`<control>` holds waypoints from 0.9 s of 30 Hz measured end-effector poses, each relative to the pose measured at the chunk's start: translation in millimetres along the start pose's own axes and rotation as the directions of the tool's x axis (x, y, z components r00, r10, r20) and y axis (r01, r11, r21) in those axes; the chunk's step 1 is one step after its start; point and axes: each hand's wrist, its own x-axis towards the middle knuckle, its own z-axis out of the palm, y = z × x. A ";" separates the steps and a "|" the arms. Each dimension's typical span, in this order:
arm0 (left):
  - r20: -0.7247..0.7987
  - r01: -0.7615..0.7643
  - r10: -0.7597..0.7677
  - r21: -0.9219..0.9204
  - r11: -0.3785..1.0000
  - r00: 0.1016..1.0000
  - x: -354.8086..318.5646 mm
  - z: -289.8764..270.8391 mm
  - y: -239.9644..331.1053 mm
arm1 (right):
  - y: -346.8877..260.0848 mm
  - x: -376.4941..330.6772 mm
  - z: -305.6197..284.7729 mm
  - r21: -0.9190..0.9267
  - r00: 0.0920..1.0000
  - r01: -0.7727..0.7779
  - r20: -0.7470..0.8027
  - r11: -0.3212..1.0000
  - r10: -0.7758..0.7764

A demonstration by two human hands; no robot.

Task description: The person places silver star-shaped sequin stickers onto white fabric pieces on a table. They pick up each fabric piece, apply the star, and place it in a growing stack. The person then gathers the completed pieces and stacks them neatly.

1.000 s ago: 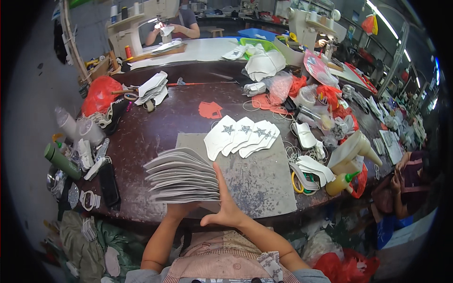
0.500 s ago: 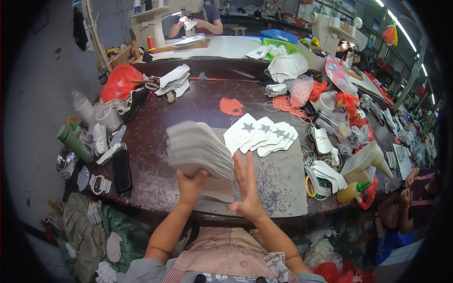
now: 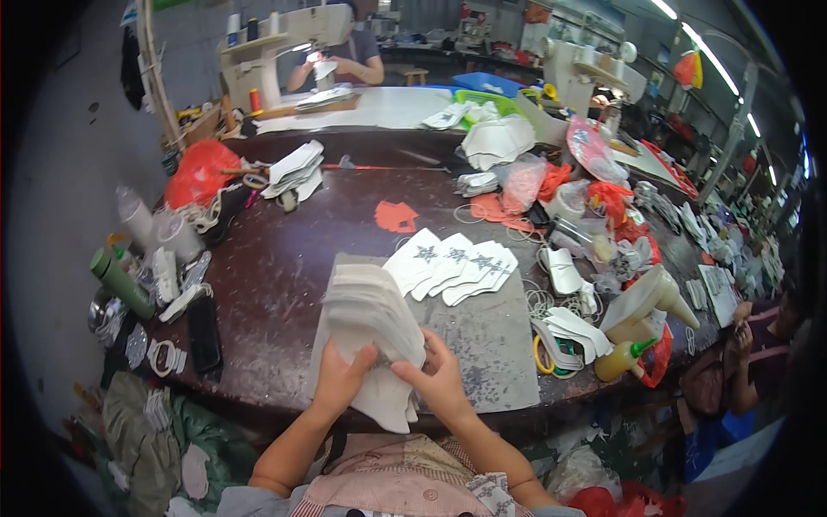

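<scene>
Both my hands hold a thick stack of white cut fabric pieces point(image 3: 372, 320) just above the near edge of a grey mat point(image 3: 482, 345). My left hand point(image 3: 343, 377) grips the stack's lower left, thumb on top. On the lower right side my right hand point(image 3: 437, 379) pinches the same stack. Beyond the stack, a fanned row of white pieces with dark star prints point(image 3: 452, 265) lies on the mat's far end.
The dark brown table point(image 3: 276, 267) carries a red cut piece point(image 3: 394, 215), a green bottle point(image 3: 121, 283), a black phone point(image 3: 204, 320), yellow glue bottles point(image 3: 622, 360), scissors point(image 3: 544, 355) and heaps of parts at right. A person sews at the far machine point(image 3: 336, 52); another sits at right point(image 3: 758, 345).
The stack went from lying fanned out flat at the left to being gathered upright and squared between both hands, nearer my body. The view has tilted slightly.
</scene>
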 end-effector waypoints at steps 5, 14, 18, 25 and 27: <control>0.027 -0.026 0.029 -0.100 0.995 0.999 -17.6 -6.4 1.6 | 9.8 -30.6 2.7 -0.258 0.955 0.285 -0.002 0.923 -0.295; -0.118 -0.122 0.112 -0.079 0.989 0.987 -28.5 -2.6 14.1 | -15.6 -45.7 6.0 -0.508 0.964 0.264 0.128 0.820 -0.231; -0.079 -0.054 0.049 -0.067 0.996 0.996 -36.6 -6.1 20.8 | -19.1 -47.0 5.3 -0.467 0.981 0.129 0.187 0.875 -0.045; 0.021 0.076 -0.073 -0.145 0.987 0.997 -38.7 -23.5 16.9 | 11.7 -62.8 12.6 -0.284 0.980 0.199 0.082 0.938 -0.183; -0.002 0.077 -0.079 -0.159 0.984 0.997 -34.7 -24.2 12.6 | 13.3 -60.1 16.8 -0.204 0.991 0.123 0.070 0.971 -0.110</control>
